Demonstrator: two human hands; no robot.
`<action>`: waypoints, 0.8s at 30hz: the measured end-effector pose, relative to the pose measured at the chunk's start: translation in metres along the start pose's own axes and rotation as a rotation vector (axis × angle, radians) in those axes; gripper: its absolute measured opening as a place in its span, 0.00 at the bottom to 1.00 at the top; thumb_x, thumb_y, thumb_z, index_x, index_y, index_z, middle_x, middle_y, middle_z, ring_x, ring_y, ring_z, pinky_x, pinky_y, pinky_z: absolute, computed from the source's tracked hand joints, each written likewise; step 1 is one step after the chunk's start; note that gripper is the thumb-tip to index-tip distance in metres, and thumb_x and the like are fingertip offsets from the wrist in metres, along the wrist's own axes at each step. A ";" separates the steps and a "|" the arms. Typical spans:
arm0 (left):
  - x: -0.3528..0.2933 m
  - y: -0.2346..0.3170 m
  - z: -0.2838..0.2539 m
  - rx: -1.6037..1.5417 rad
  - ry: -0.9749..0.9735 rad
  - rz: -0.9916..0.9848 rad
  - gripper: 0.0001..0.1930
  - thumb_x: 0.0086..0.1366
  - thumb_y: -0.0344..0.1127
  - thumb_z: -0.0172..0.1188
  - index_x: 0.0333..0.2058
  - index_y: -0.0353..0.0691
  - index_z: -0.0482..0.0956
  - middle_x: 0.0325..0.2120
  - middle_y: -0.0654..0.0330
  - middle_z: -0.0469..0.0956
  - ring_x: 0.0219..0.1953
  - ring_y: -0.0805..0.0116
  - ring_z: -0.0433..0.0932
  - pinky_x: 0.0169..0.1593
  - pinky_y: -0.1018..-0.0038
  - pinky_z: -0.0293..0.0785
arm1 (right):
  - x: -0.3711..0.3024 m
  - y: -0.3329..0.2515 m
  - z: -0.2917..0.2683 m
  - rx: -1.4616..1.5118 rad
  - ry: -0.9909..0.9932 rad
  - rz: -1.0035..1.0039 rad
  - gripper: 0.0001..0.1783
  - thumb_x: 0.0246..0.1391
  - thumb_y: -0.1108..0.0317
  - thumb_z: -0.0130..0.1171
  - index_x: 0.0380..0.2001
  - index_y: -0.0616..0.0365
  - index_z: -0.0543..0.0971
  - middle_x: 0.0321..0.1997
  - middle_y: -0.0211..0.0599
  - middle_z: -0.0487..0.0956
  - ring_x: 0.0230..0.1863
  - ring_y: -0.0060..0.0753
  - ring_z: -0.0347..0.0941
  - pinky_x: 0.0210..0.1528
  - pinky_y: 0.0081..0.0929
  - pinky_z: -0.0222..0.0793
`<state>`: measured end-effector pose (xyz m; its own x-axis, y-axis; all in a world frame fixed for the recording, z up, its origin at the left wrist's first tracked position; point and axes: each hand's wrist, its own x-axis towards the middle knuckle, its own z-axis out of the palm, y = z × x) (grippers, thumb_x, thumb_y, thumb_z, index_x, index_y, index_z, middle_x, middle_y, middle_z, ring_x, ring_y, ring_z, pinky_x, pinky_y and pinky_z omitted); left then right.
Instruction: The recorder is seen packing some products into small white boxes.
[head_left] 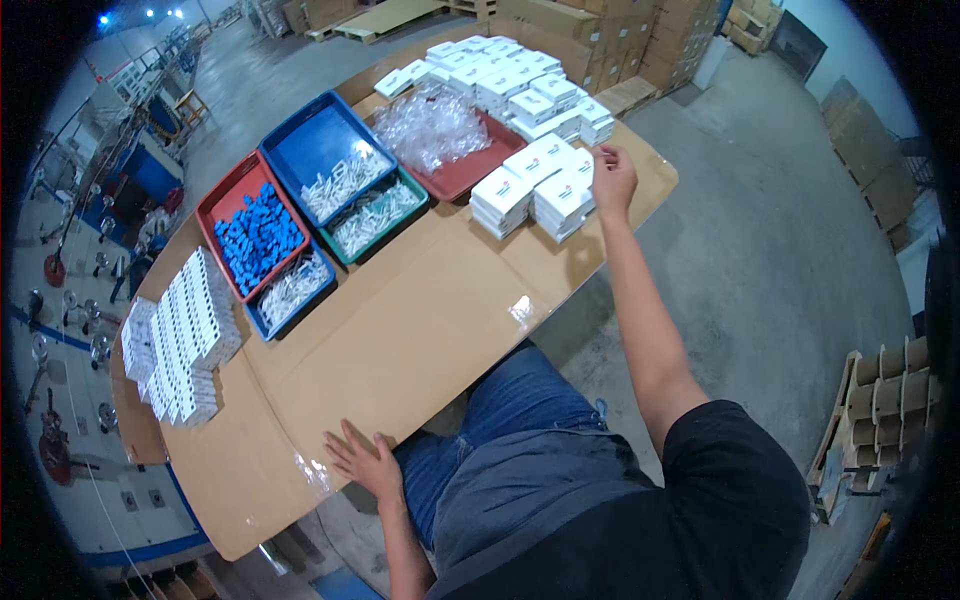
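Shirt point(650, 540) nearest; left hand point(365, 462), seven o'clock, spread; right hand point(614, 180), two o'clock, grip unclear: nudging could topple boxes point(545, 158).

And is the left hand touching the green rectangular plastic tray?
Apart: the head view shows a stretch of brown cardboard between the left hand and the green tray.

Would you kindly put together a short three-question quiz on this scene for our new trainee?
1. Multiple choice: what is nearest to the right hand?
A) the green tray
B) the stacked white boxes
C) the crumpled clear plastic
2. True or false: the left hand is gripping one of those boxes.
3. Fill in the colour: the blue pieces lie in a ____ tray.

Key:
1. B
2. False; it is open, with nothing visible in it.
3. red
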<state>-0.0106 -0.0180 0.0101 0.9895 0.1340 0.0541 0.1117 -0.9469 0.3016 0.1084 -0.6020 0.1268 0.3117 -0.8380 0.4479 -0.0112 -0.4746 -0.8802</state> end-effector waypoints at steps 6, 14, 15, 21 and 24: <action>0.004 0.004 0.003 -0.012 0.052 -0.025 0.36 0.67 0.46 0.57 0.72 0.52 0.57 0.76 0.50 0.44 0.76 0.45 0.40 0.73 0.42 0.32 | 0.063 0.085 -0.024 -0.485 -0.222 0.078 0.32 0.47 0.46 0.75 0.41 0.66 0.84 0.34 0.42 0.85 0.39 0.33 0.82 0.46 0.33 0.75; 0.006 0.013 0.000 -0.024 0.025 -0.066 0.38 0.64 0.43 0.59 0.72 0.50 0.57 0.75 0.49 0.44 0.77 0.45 0.39 0.74 0.43 0.32 | 0.071 0.104 -0.028 -0.119 -0.517 0.343 0.32 0.42 0.48 0.79 0.39 0.68 0.86 0.39 0.41 0.86 0.42 0.31 0.80 0.48 0.28 0.72; 0.005 0.014 0.000 -0.020 0.025 -0.068 0.38 0.64 0.43 0.59 0.72 0.50 0.57 0.75 0.49 0.44 0.77 0.45 0.39 0.74 0.43 0.32 | 0.073 0.103 -0.027 -0.120 -0.483 0.341 0.30 0.43 0.50 0.79 0.39 0.67 0.86 0.38 0.39 0.85 0.39 0.30 0.79 0.45 0.27 0.71; 0.004 0.014 -0.001 -0.031 0.035 -0.066 0.38 0.64 0.43 0.59 0.72 0.51 0.58 0.76 0.51 0.43 0.77 0.46 0.39 0.74 0.44 0.31 | 0.082 0.085 -0.042 0.059 -0.303 0.569 0.22 0.46 0.56 0.77 0.36 0.60 0.82 0.30 0.27 0.78 0.26 0.20 0.67 0.28 0.23 0.61; 0.003 0.011 -0.001 -0.029 0.039 -0.069 0.37 0.65 0.43 0.59 0.72 0.51 0.58 0.76 0.50 0.43 0.77 0.46 0.39 0.74 0.44 0.31 | 0.077 0.070 -0.051 0.248 -0.265 0.612 0.20 0.46 0.57 0.77 0.36 0.55 0.79 0.28 0.22 0.75 0.23 0.15 0.62 0.24 0.19 0.56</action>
<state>-0.0065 -0.0274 0.0142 0.9750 0.2110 0.0692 0.1768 -0.9261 0.3333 0.0830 -0.7132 0.1080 0.5391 -0.8261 -0.1639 -0.0513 0.1620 -0.9855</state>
